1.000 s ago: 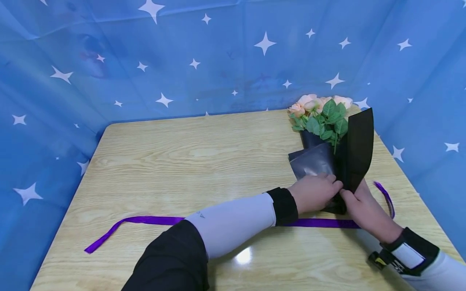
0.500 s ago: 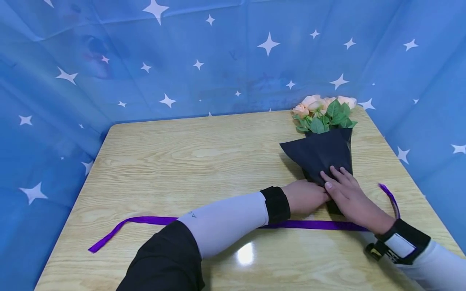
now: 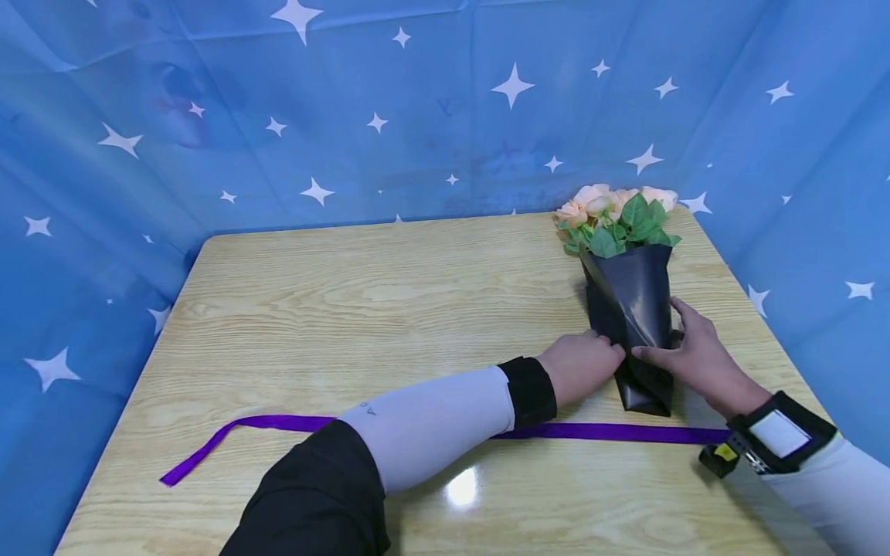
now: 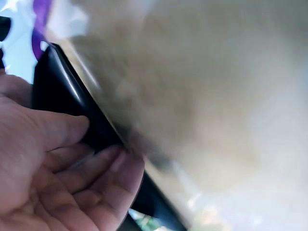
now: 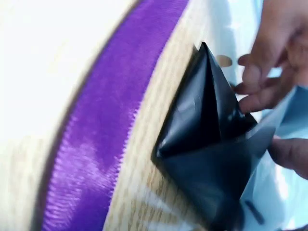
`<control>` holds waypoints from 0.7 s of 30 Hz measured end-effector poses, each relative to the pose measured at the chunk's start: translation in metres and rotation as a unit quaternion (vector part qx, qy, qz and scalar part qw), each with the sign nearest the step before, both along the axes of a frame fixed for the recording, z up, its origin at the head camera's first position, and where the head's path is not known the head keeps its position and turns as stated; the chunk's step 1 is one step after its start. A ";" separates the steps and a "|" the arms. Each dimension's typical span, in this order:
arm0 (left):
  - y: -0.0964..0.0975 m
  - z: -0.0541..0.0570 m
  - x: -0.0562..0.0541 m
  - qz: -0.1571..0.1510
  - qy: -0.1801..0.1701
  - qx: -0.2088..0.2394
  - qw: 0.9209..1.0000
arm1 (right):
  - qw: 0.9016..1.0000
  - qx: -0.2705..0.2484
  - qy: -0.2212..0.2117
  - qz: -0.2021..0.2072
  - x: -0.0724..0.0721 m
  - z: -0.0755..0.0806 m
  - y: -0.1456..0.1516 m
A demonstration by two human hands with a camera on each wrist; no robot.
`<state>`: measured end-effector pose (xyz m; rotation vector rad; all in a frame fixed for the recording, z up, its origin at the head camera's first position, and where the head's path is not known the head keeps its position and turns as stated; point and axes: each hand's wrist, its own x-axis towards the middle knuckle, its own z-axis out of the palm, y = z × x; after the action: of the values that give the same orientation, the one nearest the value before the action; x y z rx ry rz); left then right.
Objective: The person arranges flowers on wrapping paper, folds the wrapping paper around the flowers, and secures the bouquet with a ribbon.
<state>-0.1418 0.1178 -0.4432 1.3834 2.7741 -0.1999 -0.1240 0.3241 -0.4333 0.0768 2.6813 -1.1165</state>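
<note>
A bouquet of pale peach roses (image 3: 591,202) with green leaves lies at the table's right side in the head view. Black wrapping paper (image 3: 636,297) encloses its stems and narrows toward the near end. My left hand (image 3: 582,364) pinches the paper at its left edge; in the left wrist view its curled fingers (image 4: 108,180) lie along that edge. From the right side my right hand (image 3: 702,363) grips the lower wrap, thumb on the front, other fingers partly hidden at the side. Folds at the wrap's end (image 5: 192,120) show in the right wrist view.
A purple ribbon (image 3: 612,432) stretches across the wood-grain table (image 3: 375,309), passing under the left forearm and just in front of the wrap's end. A blue curtain with white stars (image 3: 417,93) hangs behind the table and along its sides.
The right flap of paper, first upright, has folded leftward over the front and now wraps close around the stems. My right hand has moved from pressing the front to gripping the right side.
</note>
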 end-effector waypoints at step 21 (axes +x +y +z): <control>-0.018 0.009 -0.004 0.090 0.058 0.071 0.992 | 0.934 0.307 0.031 0.182 -0.004 -0.021 -0.018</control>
<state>-0.1460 0.0996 -0.4340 1.1734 3.0437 -0.0806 -0.1277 0.3058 -0.4545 -0.3389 2.8300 -0.1577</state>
